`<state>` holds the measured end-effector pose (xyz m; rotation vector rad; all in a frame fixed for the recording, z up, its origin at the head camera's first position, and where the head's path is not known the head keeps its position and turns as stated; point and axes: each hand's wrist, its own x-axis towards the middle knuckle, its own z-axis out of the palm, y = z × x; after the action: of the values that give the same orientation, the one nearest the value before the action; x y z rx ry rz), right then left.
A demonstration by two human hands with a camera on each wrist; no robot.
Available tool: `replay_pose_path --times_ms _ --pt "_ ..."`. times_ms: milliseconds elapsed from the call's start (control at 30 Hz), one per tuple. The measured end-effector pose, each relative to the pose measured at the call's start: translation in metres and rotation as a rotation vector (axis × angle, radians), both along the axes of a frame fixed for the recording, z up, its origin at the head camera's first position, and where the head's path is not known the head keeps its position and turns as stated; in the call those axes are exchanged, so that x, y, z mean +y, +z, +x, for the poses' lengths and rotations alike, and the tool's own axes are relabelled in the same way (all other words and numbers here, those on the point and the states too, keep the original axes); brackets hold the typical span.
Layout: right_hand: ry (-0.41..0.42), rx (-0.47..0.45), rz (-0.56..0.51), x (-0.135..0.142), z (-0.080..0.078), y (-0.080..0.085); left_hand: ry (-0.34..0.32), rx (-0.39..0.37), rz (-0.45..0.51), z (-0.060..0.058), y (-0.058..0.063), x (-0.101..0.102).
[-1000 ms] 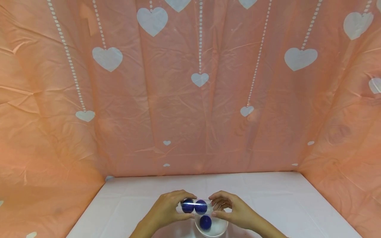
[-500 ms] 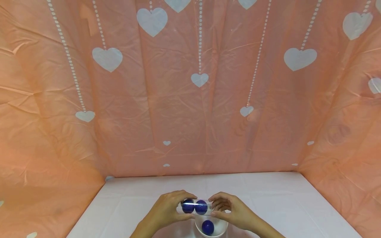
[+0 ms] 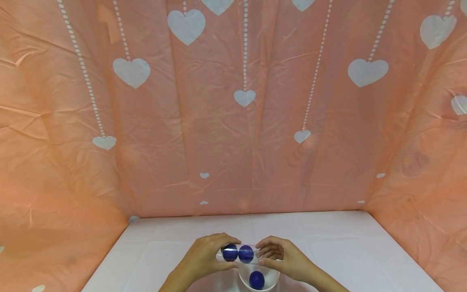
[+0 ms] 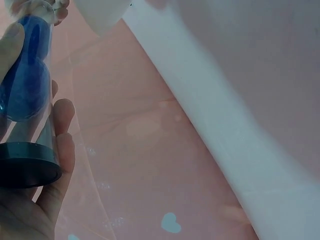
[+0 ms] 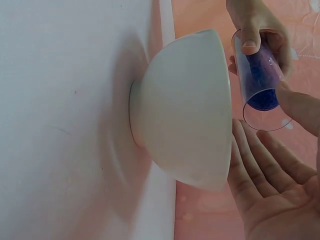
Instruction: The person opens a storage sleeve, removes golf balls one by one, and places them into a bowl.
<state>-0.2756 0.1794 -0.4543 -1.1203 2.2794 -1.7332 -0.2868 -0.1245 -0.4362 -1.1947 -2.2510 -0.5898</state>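
Note:
A clear tube (image 3: pixel 256 252) lies sideways above the white bowl (image 5: pixel 190 110), with two dark blue balls (image 3: pixel 246 254) side by side inside. My left hand (image 3: pixel 204 254) grips its left part, thumb on the near side and fingers on the far side. A black cap (image 4: pixel 30 165) closes that end in the left wrist view. The right hand (image 3: pixel 288 259) holds the uncapped rim between thumb and index finger; the other fingers stretch out below the rim in the right wrist view. Within the bowl rests a third blue ball (image 3: pixel 257 280), apart from both hands.
The bowl stands on a white tabletop (image 3: pixel 328 239) close to the person. Peach sheeting (image 3: pixel 219 142) printed with white hearts rises behind the table and along both sides.
The loose ball in the bowl has rolled slightly right and toward the person. Both hands and the tube with its two balls have stayed almost still.

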Motion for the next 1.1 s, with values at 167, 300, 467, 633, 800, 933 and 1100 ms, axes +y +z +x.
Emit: replay_pose_path --times_ms 167,300,467,633,800,933,1100 --pt "-0.005 -0.022 0.007 0.0001 -0.0005 -0.0007 -0.013 0.031 -0.004 0.0002 0.0005 0.0001" --pt "-0.011 -0.027 0.016 -0.0001 -0.0021 -0.002 -0.011 0.038 -0.004 0.0005 0.0011 0.0002" --pt "-0.011 -0.029 0.015 -0.0004 -0.0035 -0.0026 -0.004 0.03 -0.007 0.0007 0.0018 0.0004" --pt "-0.012 -0.042 0.017 -0.0003 -0.003 -0.0028 -0.006 0.025 -0.008 0.0009 0.0025 -0.0002" --pt "-0.012 -0.052 0.017 -0.0002 -0.0021 -0.0024 -0.004 0.017 -0.014 0.0013 0.0033 -0.0002" --pt "-0.009 -0.055 0.016 -0.0005 -0.0013 -0.0022 0.001 0.023 -0.019 0.0015 0.0032 0.0002" --pt "-0.004 -0.062 0.012 -0.0009 -0.0006 -0.0019 -0.004 0.041 -0.021 0.0015 0.0026 -0.0002"
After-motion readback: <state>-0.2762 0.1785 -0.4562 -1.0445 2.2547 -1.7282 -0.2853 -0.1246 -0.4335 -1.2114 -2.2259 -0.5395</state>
